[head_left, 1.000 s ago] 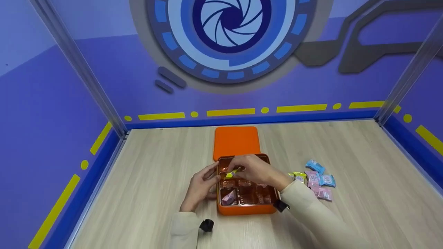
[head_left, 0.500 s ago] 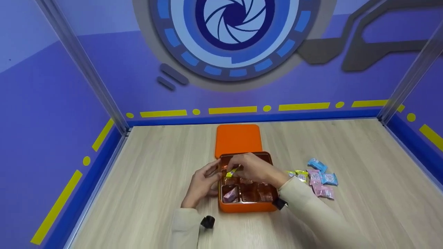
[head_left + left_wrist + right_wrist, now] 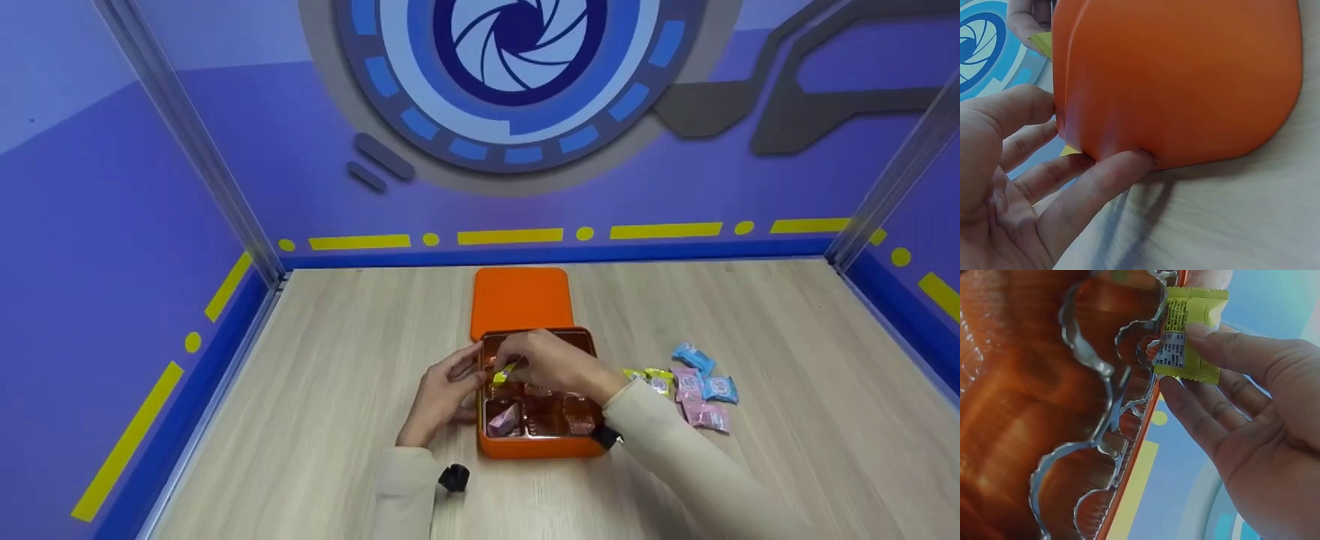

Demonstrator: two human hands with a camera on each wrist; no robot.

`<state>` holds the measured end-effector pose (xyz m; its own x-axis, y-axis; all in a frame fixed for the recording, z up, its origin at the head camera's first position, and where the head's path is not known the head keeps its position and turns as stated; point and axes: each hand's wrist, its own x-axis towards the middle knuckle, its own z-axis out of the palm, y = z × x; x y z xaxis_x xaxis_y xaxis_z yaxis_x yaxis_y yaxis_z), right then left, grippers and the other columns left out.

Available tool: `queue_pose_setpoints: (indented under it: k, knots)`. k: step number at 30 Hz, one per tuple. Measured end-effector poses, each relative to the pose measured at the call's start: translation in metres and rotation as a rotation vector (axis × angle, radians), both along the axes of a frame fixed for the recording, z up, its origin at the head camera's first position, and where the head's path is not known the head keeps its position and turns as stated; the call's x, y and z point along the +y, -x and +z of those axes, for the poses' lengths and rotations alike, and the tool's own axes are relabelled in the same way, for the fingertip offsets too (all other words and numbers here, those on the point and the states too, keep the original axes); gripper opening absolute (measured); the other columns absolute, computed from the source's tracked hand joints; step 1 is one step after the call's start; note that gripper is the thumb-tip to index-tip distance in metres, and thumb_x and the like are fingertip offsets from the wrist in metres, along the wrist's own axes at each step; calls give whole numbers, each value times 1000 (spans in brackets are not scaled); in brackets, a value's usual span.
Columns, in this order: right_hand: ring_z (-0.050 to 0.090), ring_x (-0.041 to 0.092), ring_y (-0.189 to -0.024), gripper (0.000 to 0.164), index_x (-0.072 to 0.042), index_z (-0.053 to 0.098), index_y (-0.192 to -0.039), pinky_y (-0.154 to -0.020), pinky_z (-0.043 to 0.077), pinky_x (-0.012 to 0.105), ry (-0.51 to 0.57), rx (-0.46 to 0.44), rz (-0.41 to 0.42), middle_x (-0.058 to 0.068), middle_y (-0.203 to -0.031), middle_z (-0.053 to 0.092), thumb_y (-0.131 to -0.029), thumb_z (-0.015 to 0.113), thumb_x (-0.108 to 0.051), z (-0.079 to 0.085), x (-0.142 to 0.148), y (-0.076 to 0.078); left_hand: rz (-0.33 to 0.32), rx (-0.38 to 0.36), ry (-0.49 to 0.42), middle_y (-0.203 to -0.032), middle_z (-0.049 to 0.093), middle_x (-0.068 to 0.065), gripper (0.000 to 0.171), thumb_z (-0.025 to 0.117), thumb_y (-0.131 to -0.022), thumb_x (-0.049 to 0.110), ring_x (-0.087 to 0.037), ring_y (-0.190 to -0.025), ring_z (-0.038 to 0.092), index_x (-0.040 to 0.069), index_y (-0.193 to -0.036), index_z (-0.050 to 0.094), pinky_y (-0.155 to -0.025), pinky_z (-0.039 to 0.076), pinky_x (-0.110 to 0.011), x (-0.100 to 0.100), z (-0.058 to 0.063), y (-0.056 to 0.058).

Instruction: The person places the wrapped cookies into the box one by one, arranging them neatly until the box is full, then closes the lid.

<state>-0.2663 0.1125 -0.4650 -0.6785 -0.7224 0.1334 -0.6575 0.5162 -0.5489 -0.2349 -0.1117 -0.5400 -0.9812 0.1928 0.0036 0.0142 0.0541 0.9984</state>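
Note:
An orange box (image 3: 544, 448) with a clear divided tray inside stands on the table. My right hand (image 3: 559, 364) is over its back left part and pinches a yellow-wrapped candy (image 3: 1190, 332) between thumb and fingers, just above the tray's compartments. From the left, my left hand (image 3: 439, 394) rests its fingertips against the box's outer side; in the left wrist view its fairly straight fingers touch the orange wall (image 3: 1185, 84). A pink-wrapped candy (image 3: 502, 421) lies in the front left compartment. My right hand and forearm hide part of the tray.
Behind the box lies a flat orange lid (image 3: 521, 300), close against it. To the right are loose wrapped candies: yellow (image 3: 660, 381), pink (image 3: 705, 415) and blue (image 3: 694, 358). Patterned blue panels (image 3: 420, 217) wall the table at the back and sides.
The whole head view has shifted slightly. Both hands stay at the box, with the yellow candy still in my right fingers, tilted a little differently.

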Motion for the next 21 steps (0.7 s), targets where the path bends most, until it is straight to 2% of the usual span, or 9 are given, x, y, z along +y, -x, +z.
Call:
queue_pose_setpoints:
  k: [5,12,21]
  knots:
    - [70,15,-99,22,-12,80,-111,-92,60,31,-22,-19,-10,-2,-106,75,-95,78,2,0,-1,1,4,5,2,-153,56,-19,52,71,-104,11,-39,-140,53,11,-154,58,-90,61,-49,1,-1,1]
    - [71,17,-99,22,-8,80,-111,-91,61,32,-24,4,18,1,-106,76,-94,79,4,2,-2,3,1,18,9,-152,57,-18,52,71,-104,13,-38,-139,55,12,-154,59,-93,60,-46,0,0,3]
    - [71,14,-100,26,-13,81,-115,-94,60,32,-63,-76,-19,-3,-109,76,-94,79,2,0,-6,3,11,-25,-4,-152,57,-16,53,73,-103,15,-37,-137,57,14,-154,59,-80,65,-44,-1,-1,2]
